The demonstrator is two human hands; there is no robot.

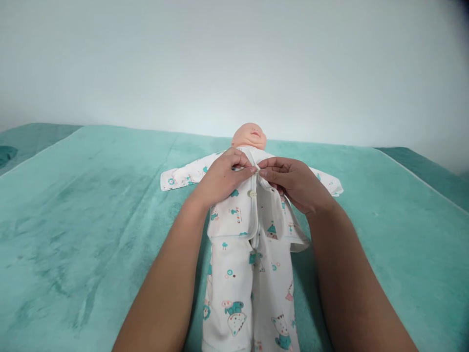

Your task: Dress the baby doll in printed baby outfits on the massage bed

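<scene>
A baby doll [249, 136] lies on its back on a teal blanket [84, 210], head away from me, arms spread. It wears a white printed top [230, 215] and matching trousers [234, 293]. My left hand [223, 176] pinches the left front edge of the top at the doll's chest. Facing it, my right hand [293, 182] pinches the other front edge, fingertips almost touching the left ones. A small pale button [252, 194] shows just below my fingers. The right flap of the top hangs open lower down.
The teal blanket covers a wide flat surface reaching to both sides. A pale plain wall [234, 63] rises behind the doll's head. Darker teal edges show at the far left and right.
</scene>
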